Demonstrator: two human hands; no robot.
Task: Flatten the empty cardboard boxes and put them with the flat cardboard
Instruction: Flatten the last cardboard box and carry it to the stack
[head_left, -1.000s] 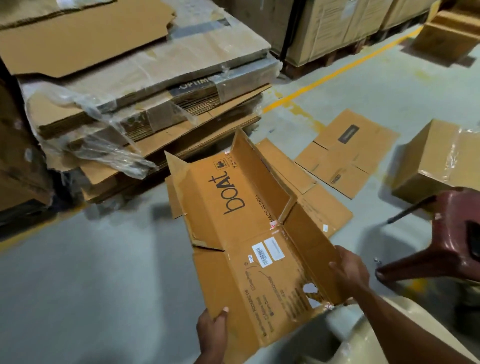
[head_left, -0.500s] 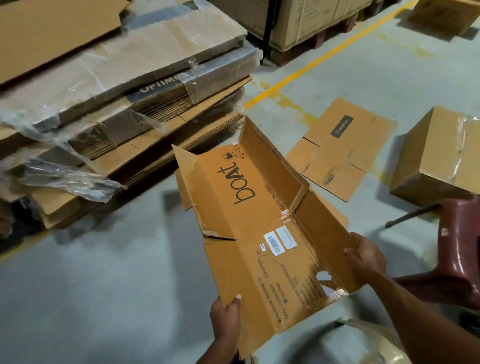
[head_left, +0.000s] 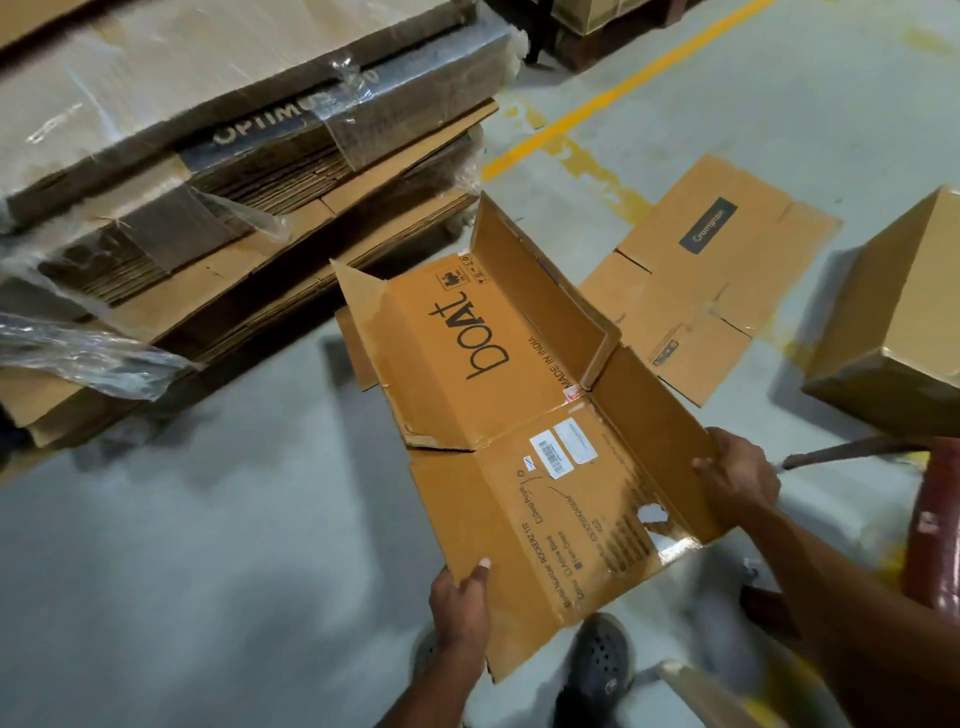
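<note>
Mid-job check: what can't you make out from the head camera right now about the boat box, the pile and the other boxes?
Head view only.
- boat box: underside hidden by its own panels; small print beside the barcode label too small to read.
- Left hand and right hand: fingers behind the cardboard hidden.
- Flat cardboard pile: cut off by the left and top edges; plastic wrap covers parts.
- Unflattened box: cut off by the right edge.

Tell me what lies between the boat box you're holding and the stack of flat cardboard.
Nothing visible does. The boat box is held in the left hand and right hand, and only bare grey floor separates it from the stack of flat cardboard ahead to the left. The Crompton sheet lies off to the right, clear of that path.
</note>
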